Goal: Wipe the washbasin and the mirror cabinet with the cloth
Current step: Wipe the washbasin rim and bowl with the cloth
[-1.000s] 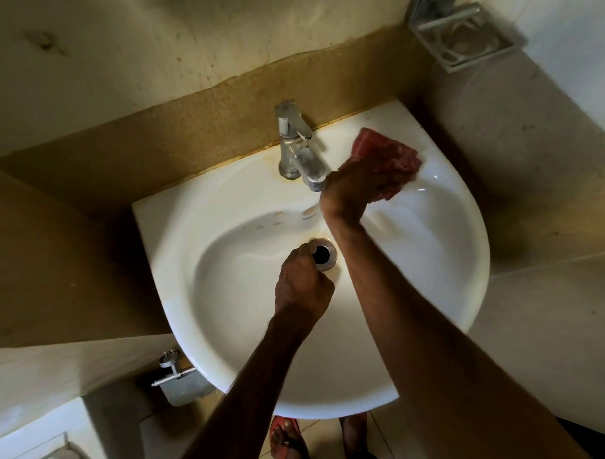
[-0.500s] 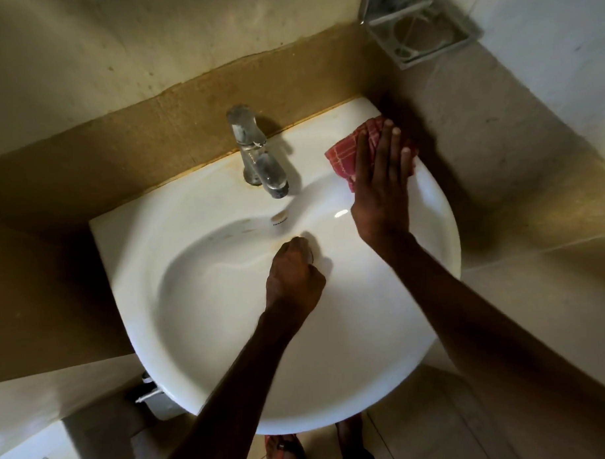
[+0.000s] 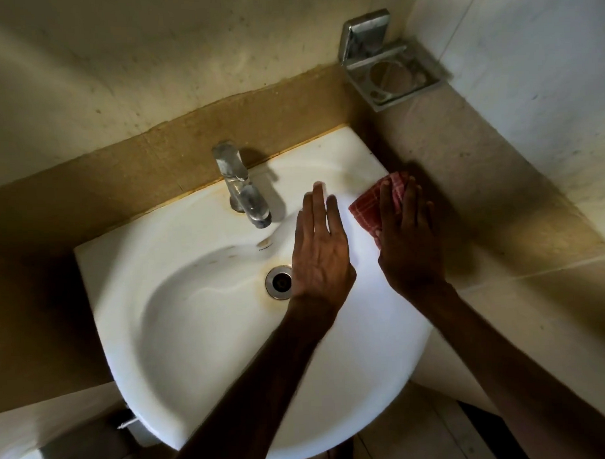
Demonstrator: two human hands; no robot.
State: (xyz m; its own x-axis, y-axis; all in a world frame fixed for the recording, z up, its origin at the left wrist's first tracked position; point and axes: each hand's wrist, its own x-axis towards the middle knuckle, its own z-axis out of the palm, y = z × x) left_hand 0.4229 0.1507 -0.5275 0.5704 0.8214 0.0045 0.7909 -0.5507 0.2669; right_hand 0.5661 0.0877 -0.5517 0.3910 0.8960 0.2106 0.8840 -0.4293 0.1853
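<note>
Right of the tap (image 3: 241, 193), the left hand (image 3: 321, 256) lies flat, fingers together, over the washbasin (image 3: 195, 336), and farther right the red checked cloth (image 3: 369, 206) is pressed onto the rim by the straight-fingered right hand (image 3: 407, 239): basin wiping appears under way, the mirror cabinet is out of view.

The left hand (image 3: 321, 259), a fist in the bowl in front of the tap (image 3: 245, 193) 1 s and 0.5 s ago, has opened. Its straight fingers now point up to the right of the tap, baring the drain (image 3: 279, 281) it hid 0.5 s ago. The right hand (image 3: 407, 239), 1 s ago clutching the bunched cloth (image 3: 369, 209) just right of the tap, now presses it flat farther right, at the washbasin's (image 3: 231, 386) edge.
</note>
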